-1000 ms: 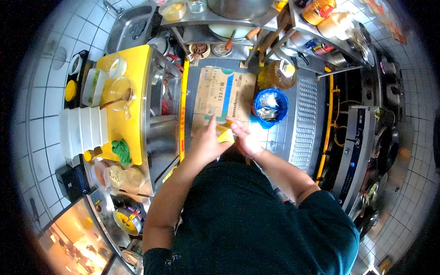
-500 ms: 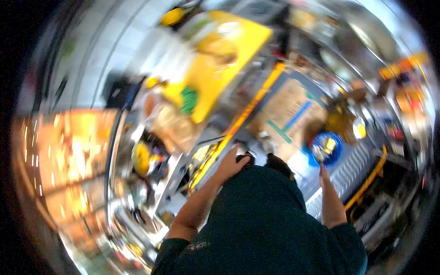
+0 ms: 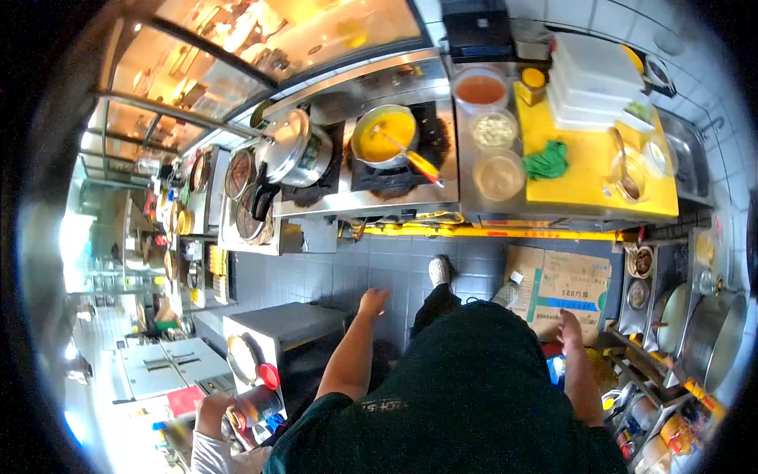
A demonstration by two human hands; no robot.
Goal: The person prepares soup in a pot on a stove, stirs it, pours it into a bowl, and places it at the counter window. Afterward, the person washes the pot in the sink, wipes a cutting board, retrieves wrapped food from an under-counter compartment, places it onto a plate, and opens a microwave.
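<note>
My left hand [image 3: 375, 302] is over the dark tiled floor, fingers stretched out and nothing in them. My right hand [image 3: 570, 328] hangs in front of the flattened cardboard [image 3: 572, 276] on the floor, its fingers apart and holding nothing I can see. On the stove ahead stands a pan of yellow liquid [image 3: 384, 136] with a ladle [image 3: 382, 131] in it. A yellow-and-red handle [image 3: 424, 167] sticks out toward me. To its left is a metal pressure cooker [image 3: 296, 150].
The yellow board [image 3: 553, 192] bears a green cloth [image 3: 546, 160], white containers [image 3: 596, 79] and a bowl with a spoon [image 3: 628, 175]. A yellow pipe [image 3: 482, 231] runs along the counter front. At lower left, another person's hand [image 3: 215, 407] is at a red-lidded jar [image 3: 258, 403].
My body and view have turned left, toward the stove. My right hand is away from the blue basket it was at, and my left hand has come away from the counter edge.
</note>
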